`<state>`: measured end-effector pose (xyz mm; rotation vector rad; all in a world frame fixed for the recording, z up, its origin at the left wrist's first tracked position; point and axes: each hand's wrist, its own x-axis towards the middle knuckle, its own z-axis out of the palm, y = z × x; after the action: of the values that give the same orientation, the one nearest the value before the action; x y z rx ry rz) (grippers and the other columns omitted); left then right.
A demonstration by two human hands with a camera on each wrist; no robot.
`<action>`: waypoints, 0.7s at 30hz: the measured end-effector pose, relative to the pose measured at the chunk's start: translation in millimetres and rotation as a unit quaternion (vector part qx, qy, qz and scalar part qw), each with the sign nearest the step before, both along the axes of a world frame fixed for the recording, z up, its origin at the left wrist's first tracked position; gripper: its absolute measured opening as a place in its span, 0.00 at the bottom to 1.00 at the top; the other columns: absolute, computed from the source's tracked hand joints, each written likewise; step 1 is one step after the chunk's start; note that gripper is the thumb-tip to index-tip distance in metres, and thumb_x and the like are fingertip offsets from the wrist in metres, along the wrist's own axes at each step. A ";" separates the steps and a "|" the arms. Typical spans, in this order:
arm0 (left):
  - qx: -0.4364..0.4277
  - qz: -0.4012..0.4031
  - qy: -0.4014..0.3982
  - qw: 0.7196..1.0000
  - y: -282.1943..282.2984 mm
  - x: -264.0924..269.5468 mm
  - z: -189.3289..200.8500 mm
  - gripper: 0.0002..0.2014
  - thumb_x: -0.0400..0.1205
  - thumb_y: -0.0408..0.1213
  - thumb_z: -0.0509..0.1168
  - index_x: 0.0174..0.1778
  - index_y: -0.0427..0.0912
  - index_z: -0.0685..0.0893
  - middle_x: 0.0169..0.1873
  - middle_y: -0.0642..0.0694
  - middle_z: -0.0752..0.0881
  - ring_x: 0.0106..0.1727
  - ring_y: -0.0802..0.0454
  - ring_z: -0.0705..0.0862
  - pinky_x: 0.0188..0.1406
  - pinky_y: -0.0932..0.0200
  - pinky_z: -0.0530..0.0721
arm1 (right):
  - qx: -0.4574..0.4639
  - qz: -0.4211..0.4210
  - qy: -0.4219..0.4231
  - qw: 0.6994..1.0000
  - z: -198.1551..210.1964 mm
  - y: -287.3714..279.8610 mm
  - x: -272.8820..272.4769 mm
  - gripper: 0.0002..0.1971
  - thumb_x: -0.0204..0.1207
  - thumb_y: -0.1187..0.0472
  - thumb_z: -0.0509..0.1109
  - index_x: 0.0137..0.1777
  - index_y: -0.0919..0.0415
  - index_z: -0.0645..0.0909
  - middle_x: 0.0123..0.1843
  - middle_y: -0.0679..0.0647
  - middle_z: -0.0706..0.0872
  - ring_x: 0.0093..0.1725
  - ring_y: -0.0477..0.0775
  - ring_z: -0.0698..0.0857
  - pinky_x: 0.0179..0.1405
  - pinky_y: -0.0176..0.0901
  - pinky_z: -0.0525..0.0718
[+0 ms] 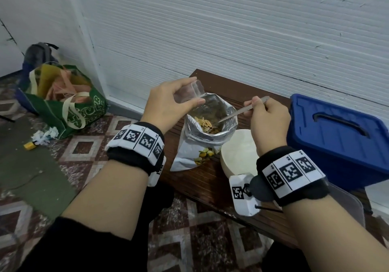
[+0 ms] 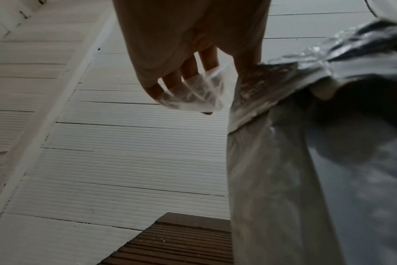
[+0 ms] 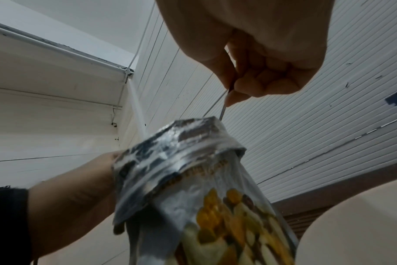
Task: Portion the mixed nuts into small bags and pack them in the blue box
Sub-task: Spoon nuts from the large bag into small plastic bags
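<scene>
The large foil nut pouch (image 1: pixel 205 132) stands upright and open on the dark wooden bench (image 1: pixel 212 184), with mixed nuts (image 1: pixel 207 124) visible inside its mouth. The right hand (image 1: pixel 268 122) is curled round the handle of a metal spoon (image 1: pixel 237 113), thumb and fingers pinching it, and the bowl end is lowered into the pouch among the nuts; whether it is loaded cannot be told. The left hand (image 1: pixel 170 105) pinches a small clear bag (image 1: pixel 192 91) between thumb and fingertips, holding it just above the far left rim of the pouch; the left wrist view shows the small clear bag (image 2: pixel 193 93) crumpled and apparently empty. A pale round bowl (image 1: pixel 237 156) sits just right of the pouch, and the blue box (image 1: pixel 336 137) stands further right with its lid on, so no packing looks to have begun. Judgement: the step in hand is scooping a portion. To do it well, the bag's mouth should be spread properly open, since it looks part collapsed; the spoon should rise level and only modestly filled; and the transfer should be made directly over the pouch so strays fall back in. The pouch stands unsupported and could tip if the spoon drags on its wall.
</scene>
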<state>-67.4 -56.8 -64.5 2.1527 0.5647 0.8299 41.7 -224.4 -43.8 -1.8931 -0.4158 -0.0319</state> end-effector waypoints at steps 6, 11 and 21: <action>0.027 -0.007 -0.016 0.999 2.6 -6.9 8.8 0.29 0.68 0.53 0.78 0.66 0.56 0.83 0.47 0.59 0.83 0.45 0.77 0.77 0.47 0.87 0.68 | 0.030 -0.044 0.012 0.999 11.9 -6.5 17.4 0.14 0.84 0.59 0.61 0.42 0.59 0.86 0.29 0.45 0.83 0.31 0.38 0.79 0.44 0.37 0.76; 0.036 -0.040 -0.004 0.999 2.3 -10.9 13.6 0.31 0.64 0.55 0.77 0.65 0.56 0.83 0.45 0.64 0.81 0.45 0.79 0.76 0.46 0.87 0.67 | 0.054 -0.065 0.023 0.996 25.0 -14.2 30.6 0.18 0.83 0.59 0.61 0.32 0.53 0.84 0.29 0.44 0.85 0.35 0.45 0.81 0.47 0.45 0.80; 0.028 -0.080 0.058 0.995 -5.7 -6.2 15.5 0.25 0.63 0.51 0.81 0.56 0.55 0.88 0.47 0.64 0.84 0.49 0.72 0.79 0.48 0.87 0.69 | 0.073 -0.046 0.028 0.996 38.8 -12.0 33.6 0.20 0.83 0.60 0.61 0.29 0.54 0.83 0.27 0.45 0.84 0.29 0.41 0.78 0.38 0.36 0.76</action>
<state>-73.6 -62.6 -49.0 2.2747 0.4234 0.6439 75.4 -236.4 -5.0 -1.7635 -0.2800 -0.0695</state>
